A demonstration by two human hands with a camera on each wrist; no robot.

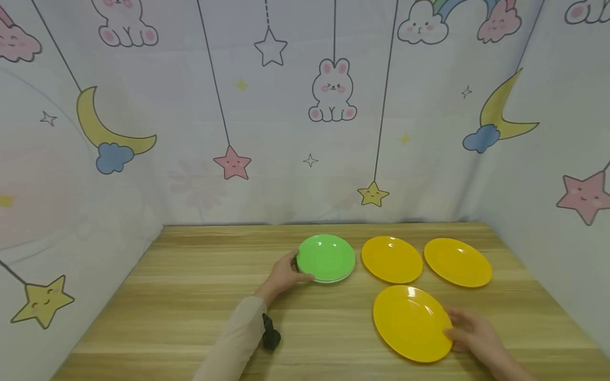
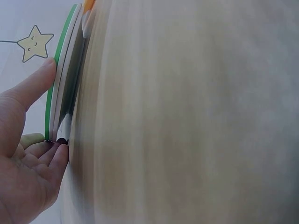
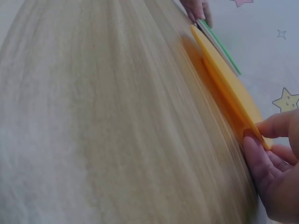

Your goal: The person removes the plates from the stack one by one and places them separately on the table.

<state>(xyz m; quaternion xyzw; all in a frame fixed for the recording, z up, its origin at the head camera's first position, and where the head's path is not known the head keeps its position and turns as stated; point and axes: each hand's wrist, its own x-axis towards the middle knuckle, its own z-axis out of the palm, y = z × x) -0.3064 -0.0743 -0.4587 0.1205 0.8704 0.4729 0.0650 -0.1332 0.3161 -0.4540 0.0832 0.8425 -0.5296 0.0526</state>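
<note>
Front yellow plate (image 1: 412,324) is pinched at its right rim between thumb and fingers of the right hand (image 1: 472,336); near edge is raised off the bench (image 1: 200,301), plate tilted. Whether the far edge touches cannot be told. Green plate (image 1: 326,257), with a pale layer (image 2: 60,88) directly under it, is gripped at its left and front rim by the left hand (image 1: 286,275), thumb in front, other fingers around the side. Just right of the green plate, the middle yellow plate (image 1: 392,259) is seen lying flat, placed behind the held yellow one; beside it, the far-right yellow plate (image 1: 457,262). The straight way between the green plate and the far-right one is blocked by the middle one. Black device (image 1: 270,336) is seen beside the left sleeve (image 1: 238,330). Bench is backed by a cartoon-printed curtain (image 1: 286,116).
</note>
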